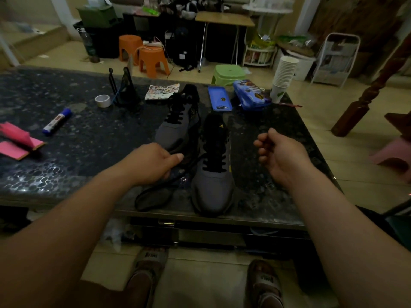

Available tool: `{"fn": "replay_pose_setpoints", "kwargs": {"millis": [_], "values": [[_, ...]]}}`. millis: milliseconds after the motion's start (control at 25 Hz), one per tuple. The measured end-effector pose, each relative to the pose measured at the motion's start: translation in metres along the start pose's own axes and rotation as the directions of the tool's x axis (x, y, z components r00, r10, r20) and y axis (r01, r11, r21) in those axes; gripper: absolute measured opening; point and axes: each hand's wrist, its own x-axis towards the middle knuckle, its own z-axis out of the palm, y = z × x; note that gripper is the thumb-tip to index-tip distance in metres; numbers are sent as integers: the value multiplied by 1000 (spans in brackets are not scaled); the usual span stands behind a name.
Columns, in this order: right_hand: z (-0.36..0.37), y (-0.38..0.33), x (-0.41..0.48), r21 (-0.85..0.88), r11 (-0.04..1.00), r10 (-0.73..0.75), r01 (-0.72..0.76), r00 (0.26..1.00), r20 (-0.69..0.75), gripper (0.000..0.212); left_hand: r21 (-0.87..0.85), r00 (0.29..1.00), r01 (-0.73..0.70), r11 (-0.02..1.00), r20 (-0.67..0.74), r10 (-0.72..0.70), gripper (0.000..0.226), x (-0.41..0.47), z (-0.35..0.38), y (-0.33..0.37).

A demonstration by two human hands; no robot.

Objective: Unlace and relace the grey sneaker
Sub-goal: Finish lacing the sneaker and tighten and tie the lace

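Two grey sneakers stand on the dark pebbled table (66, 138). The near grey sneaker (212, 187) points its toe at me, and black lacing crosses its lower eyelets. The far grey sneaker (175, 127) lies behind it to the left, fully laced. A loose black lace (153, 197) runs from the near sneaker and loops on the table by the front edge. My left hand (153, 163) grips this lace just left of the near sneaker, thumb on top. My right hand (278, 152) hovers right of the sneaker with curled fingers, and I see nothing in it.
A blue marker (56, 122), a tape roll (102, 100), pink notebooks (17, 141) and a black stand (124, 90) sit left. Blue tins (251, 95) and stacked paper cups (284, 74) sit back right. Stools stand on the floor behind, and my slippered feet show below the table.
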Motion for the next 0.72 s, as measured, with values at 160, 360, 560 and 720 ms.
{"fn": "replay_pose_setpoints", "kwargs": {"millis": [160, 360, 560, 720], "values": [[9, 16, -11, -465, 863, -113, 197, 973, 202, 32, -5, 983, -149, 989, 104, 148, 35, 3, 26, 10], [21, 27, -23, -564, 786, -126, 254, 958, 257, 32, -41, 974, -224, 974, -49, 222, 18, 11, 47, 6], [38, 34, -34, -584, 733, -179, 348, 927, 329, 13, -504, 993, -90, 859, 16, 113, 9, 5, 31, 24], [66, 43, -59, -77, 993, -22, 91, 774, 633, 26, -896, 992, -109, 430, -68, 108, 19, -5, 9, 55]]}}
